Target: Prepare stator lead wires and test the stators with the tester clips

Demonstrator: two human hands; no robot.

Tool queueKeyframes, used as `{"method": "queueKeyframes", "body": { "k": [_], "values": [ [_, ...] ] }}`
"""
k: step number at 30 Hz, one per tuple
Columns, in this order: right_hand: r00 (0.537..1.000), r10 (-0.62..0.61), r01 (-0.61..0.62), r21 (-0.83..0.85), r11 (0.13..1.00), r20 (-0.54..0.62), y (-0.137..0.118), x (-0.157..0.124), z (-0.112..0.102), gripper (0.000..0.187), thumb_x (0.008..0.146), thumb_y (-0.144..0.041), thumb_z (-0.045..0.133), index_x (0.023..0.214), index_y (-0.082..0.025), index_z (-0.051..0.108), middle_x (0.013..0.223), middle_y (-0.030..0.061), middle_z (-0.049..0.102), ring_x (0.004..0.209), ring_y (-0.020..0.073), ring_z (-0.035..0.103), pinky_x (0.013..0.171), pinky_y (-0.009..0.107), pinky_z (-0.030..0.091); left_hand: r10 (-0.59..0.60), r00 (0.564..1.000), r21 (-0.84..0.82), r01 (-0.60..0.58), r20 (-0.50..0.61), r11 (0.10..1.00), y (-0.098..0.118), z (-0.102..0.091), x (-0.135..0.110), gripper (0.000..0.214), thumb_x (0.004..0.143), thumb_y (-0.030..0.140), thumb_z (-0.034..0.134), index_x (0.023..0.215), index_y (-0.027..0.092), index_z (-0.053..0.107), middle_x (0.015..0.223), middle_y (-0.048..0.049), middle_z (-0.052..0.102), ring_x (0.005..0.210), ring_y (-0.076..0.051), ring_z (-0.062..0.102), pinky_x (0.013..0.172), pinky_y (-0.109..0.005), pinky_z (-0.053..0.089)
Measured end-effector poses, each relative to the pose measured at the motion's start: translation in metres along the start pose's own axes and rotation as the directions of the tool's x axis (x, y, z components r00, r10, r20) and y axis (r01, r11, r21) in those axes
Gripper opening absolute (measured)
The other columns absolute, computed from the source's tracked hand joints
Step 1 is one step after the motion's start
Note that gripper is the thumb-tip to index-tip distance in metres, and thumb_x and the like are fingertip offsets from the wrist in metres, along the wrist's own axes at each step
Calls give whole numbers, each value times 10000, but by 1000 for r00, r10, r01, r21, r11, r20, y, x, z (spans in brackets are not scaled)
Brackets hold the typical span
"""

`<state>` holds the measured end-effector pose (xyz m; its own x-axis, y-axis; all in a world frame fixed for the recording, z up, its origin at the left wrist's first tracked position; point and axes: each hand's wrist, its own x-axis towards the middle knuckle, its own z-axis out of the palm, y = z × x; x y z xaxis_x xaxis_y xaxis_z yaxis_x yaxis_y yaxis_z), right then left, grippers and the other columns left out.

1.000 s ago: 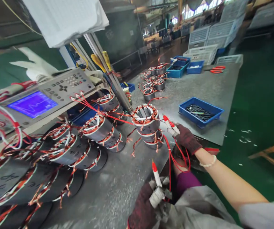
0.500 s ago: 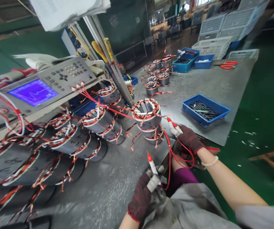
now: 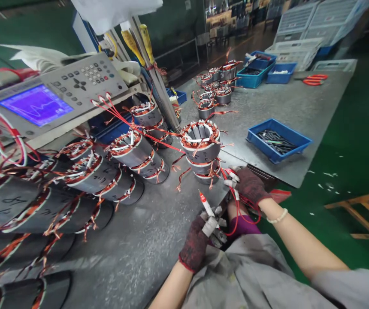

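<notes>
My left hand (image 3: 200, 238), in a dark glove, is closed round a white test probe with a red tip (image 3: 207, 209), pointing up near the table's front edge. My right hand (image 3: 247, 185), also gloved, is closed on a second red-tipped probe (image 3: 231, 176) right next to the lower of two stacked stators (image 3: 201, 148). These stators are grey rings with copper windings and red leads. Red wires (image 3: 236, 214) loop from the probes between my hands. A tester with a blue screen (image 3: 36, 104) stands at the left, with red leads running to the stacked stators.
Several more wound stators lie in rows at the left (image 3: 91, 176) and stand at the back (image 3: 210, 103). A blue tray of small parts (image 3: 277, 139) sits right of my hands. More blue bins (image 3: 255, 73) and red scissors (image 3: 315, 79) lie at the far end of the metal table (image 3: 146, 244).
Both hands have drawn back toward me. The right hand's probe has dropped from beside the upper stator to the lower one. The left probe is lower and nearer the table edge.
</notes>
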<state>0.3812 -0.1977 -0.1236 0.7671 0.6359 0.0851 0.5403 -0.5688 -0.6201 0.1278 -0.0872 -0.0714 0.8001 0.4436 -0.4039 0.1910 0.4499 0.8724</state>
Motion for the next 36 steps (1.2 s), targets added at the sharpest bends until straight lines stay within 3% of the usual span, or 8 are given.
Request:
{"method": "queueKeyframes", "body": {
  "k": [5, 14, 19, 22, 25, 27, 32, 36],
  "values": [
    [993, 111, -100, 234, 967, -33, 7, 4, 5, 564, 873, -456, 733, 1343, -147, 693, 1343, 202, 703, 1296, 382, 633, 1171, 571, 445, -19, 989, 17, 17, 144, 1000, -10, 12, 18, 621, 803, 542, 901, 1270, 145, 799, 982, -126, 812, 854, -220, 734, 803, -310, 561],
    [980, 195, -119, 678, 725, -36, -8, -31, -10, 765, 875, -714, 670, 1418, -177, 626, 1230, 166, 768, 1071, 328, 756, 931, 482, 640, 25, 935, -14, -21, 355, 1000, -24, 80, 72, 633, 780, 659, 866, 1140, 143, 797, 991, -118, 776, 847, -233, 711, 829, -364, 574],
    [994, 20, -96, 764, 637, 109, 3, -49, -38, 668, 793, -667, 832, 1303, -250, 722, 1281, 138, 759, 1197, 353, 719, 1045, 521, 601, 253, 778, 142, -400, 575, 905, -9, 69, 62, 494, 958, 579, 724, 1213, 162, 792, 1287, -166, 734, 1208, -326, 663, 1116, -472, 493],
    [957, -94, -158, 763, 626, 275, 11, -58, -43, 630, 816, -609, 843, 1314, -239, 729, 1278, 146, 765, 1123, 341, 749, 954, 489, 646, 337, 694, 212, -578, 636, 788, 10, 59, 58, 419, 1014, 513, 657, 1246, 192, 795, 1422, -162, 685, 1293, -337, 633, 1171, -490, 454],
    [964, -120, -94, 731, 675, 236, 8, -61, -42, 612, 805, -579, 866, 1296, -238, 734, 1276, 139, 771, 1117, 330, 755, 952, 463, 643, 311, 628, 251, -643, 713, 724, 24, 50, 54, 355, 1022, 468, 650, 1233, 232, 810, 1339, -144, 735, 1256, -323, 663, 1170, -477, 458],
    [987, -96, -20, 704, 710, 126, 4, -54, -43, 595, 852, -593, 817, 1320, -240, 714, 1298, 130, 763, 1165, 327, 737, 1001, 463, 616, 287, 665, 252, -592, 690, 765, 25, 43, 49, 340, 1014, 467, 671, 1216, 238, 821, 1265, -140, 766, 1252, -327, 671, 1175, -478, 454],
    [969, 151, -102, 239, 966, -197, 8, -6, -43, 578, 973, -616, 590, 1336, -179, 697, 1218, 159, 780, 1126, 362, 733, 995, 511, 572, 173, 926, 80, -211, 337, 974, 1, 20, 19, 492, 930, 549, 780, 1275, 197, 786, 1316, -157, 765, 1219, -339, 708, 1089, -479, 523],
    [962, 145, -132, 70, 989, -233, 17, 27, -30, 502, 931, -519, 637, 1250, -145, 736, 1134, 194, 789, 1067, 381, 739, 938, 488, 564, 27, 975, 47, -39, 220, 998, -22, -1, -4, 546, 912, 557, 803, 1288, 163, 769, 1269, -190, 780, 1123, -322, 749, 943, -416, 575]
  ]
}}
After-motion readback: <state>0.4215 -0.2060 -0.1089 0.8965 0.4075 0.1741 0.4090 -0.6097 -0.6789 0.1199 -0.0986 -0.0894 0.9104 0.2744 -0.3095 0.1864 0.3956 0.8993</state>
